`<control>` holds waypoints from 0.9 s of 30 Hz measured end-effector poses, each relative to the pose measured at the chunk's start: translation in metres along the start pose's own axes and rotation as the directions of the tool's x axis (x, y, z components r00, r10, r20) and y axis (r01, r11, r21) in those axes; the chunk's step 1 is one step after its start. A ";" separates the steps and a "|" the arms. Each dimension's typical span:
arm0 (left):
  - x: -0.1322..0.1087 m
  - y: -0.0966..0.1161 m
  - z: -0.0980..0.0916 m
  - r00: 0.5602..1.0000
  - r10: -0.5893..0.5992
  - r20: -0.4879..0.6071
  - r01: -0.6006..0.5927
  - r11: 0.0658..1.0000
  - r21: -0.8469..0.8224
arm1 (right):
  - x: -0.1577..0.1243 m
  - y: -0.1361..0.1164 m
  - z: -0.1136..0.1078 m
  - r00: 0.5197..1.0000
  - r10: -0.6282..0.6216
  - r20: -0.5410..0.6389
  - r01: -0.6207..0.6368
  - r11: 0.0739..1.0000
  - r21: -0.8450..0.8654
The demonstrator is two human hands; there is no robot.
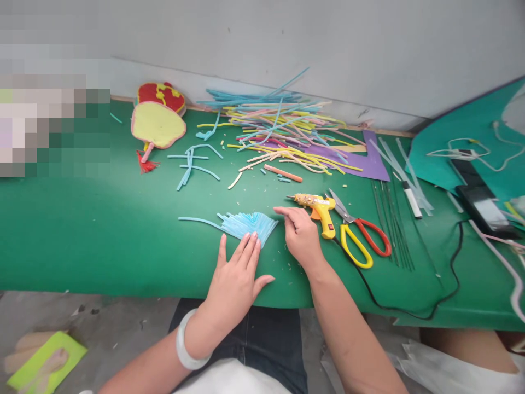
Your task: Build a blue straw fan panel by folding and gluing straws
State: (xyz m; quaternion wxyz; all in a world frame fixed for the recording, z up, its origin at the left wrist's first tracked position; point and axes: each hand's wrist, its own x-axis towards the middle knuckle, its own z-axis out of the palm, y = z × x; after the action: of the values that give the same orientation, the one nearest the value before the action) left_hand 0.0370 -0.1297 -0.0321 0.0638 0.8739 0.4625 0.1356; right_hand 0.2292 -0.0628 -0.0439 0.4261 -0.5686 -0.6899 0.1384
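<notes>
A fan-shaped piece made of light blue fuzzy sticks (241,223) lies flat on the green table. One longer blue stick (197,220) reaches out from its left side. My left hand (235,273) presses on the lower edge of the piece, fingers stretched and thumb apart. Beside the right tip of the piece is my right hand (301,235), its index finger extended left and the other fingers bent; nothing shows in it, and its thumb is hidden. Just behind that hand lies a yellow hot glue gun (322,208), with scissors (356,227) with red and yellow handles alongside.
A pile of coloured fuzzy sticks (283,120) lies at the back on purple sheet (375,164). Loose blue pieces (188,167) and a round yellow fan (158,125) sit left. Rightward are thin wires (394,230), clear glue sticks (414,175), a marker (412,201) and a black cord (451,284).
</notes>
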 end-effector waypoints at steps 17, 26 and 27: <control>0.001 0.010 0.005 1.000 0.000 0.000 0.000 0.997 0.078 | 0.000 0.003 0.001 1.000 -0.006 -0.012 0.006 1.000 -0.007; 0.007 0.002 0.000 0.994 0.015 -0.113 -0.016 1.000 -0.005 | 0.000 0.003 0.001 1.000 0.012 -0.008 -0.012 1.000 -0.002; 0.007 -0.001 -0.001 0.987 0.010 -0.162 -0.013 1.000 -0.022 | 0.000 0.003 0.001 1.000 0.015 -0.010 -0.015 1.000 0.000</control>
State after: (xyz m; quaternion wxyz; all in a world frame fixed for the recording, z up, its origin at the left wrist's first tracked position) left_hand 0.0402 -0.1232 -0.0297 0.0353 0.8619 0.4595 0.2116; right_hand 0.2308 -0.0617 -0.0465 0.4285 -0.5744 -0.6835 0.1388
